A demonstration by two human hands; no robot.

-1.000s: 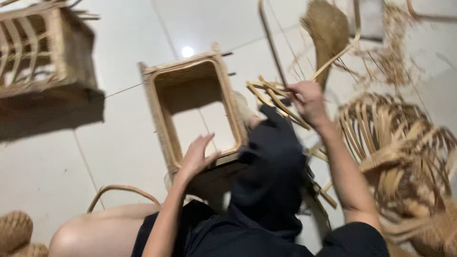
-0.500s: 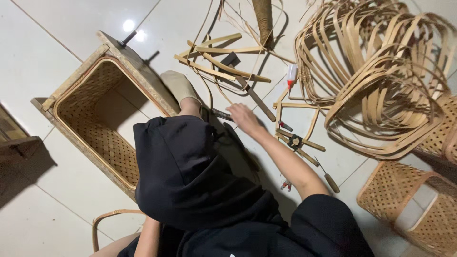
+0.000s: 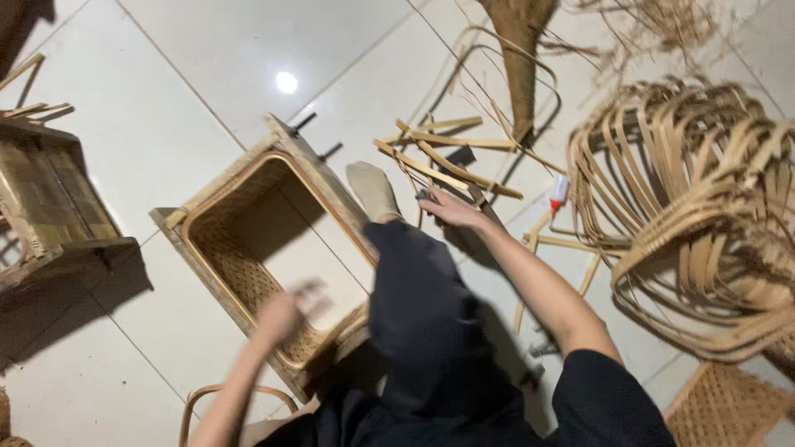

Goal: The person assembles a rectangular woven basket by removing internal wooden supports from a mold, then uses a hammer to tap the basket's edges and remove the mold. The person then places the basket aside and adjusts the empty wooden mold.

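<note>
On the tiled floor point(image 3: 166, 99), the open rectangular woven rattan basket point(image 3: 248, 248) lies with its long axis running from near-left to far-right, and the left hand point(image 3: 281, 314) hangs blurred over its near inner edge, fingers seemingly loose, though whether it grips the rim I cannot tell. Further right, the right hand point(image 3: 451, 211) reaches forward on an outstretched arm, palm down and fingers extended over the scattered bamboo strips point(image 3: 447, 161), which lie just beyond it, nearer this hand than the other.
</note>
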